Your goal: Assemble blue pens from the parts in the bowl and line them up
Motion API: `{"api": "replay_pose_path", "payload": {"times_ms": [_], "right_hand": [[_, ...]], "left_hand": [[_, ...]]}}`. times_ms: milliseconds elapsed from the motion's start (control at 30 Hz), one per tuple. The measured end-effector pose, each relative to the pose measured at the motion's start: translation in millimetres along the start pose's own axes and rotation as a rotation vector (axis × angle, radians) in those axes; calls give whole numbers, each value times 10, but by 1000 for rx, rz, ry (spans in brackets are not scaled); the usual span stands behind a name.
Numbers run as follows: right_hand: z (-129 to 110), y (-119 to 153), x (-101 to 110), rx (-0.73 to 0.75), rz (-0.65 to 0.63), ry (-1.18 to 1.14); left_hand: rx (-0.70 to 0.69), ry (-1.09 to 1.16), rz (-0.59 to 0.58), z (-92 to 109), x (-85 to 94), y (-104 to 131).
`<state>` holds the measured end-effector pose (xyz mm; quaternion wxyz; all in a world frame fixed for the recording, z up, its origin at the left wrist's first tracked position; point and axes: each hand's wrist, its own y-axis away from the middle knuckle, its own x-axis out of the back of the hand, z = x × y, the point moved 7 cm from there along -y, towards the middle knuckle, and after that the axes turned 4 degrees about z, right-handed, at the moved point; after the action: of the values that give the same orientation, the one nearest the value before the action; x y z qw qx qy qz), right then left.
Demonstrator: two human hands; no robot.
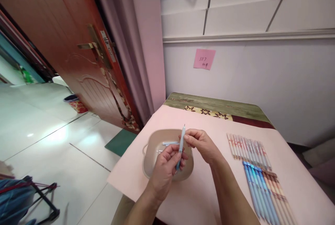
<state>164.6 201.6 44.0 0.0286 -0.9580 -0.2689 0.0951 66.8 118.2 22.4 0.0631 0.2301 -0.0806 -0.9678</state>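
Observation:
My left hand (167, 162) is closed around the lower part of a light blue pen (181, 140), which stands nearly upright with its dark tip at the top. The fingers of my right hand (200, 143) are pinched together at the pen's upper barrel, just below the tip. Both hands are above a beige plastic basin (147, 164). Inside the basin lie a few slim pieces, among them a pale blue pen part (170, 143); my left hand hides some of what is in there.
To the right on the pink-covered table (209, 190) lie a row of clear pen barrels (248, 150), several blue pens (258, 190) and several brown-and-beige pens (278, 193). A pink note (204, 59) is stuck to the wall. At left stands an open wooden door (86, 61).

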Motion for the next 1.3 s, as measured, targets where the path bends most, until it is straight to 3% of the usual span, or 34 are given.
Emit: {"api": "replay_pose_path", "payload": {"times_ms": [233,500,733,933,1300], "right_hand": [[-55,17,-18,37,-6,-23],[46,-17,-16,-39,41,-82],[10,3,-15,-5,-52,-69],[56,-23,-15,-45,-6,-113],[50,-45,-95,11,140,-112]], "left_hand": [[13,17,-9,2,-33,-6],[34,16,12,-9,-40,5],[26,12,18,-18,-8,-2],[-23,-106,66,-30,43,-28],[-118,-246,191,11,152,-39]]}}
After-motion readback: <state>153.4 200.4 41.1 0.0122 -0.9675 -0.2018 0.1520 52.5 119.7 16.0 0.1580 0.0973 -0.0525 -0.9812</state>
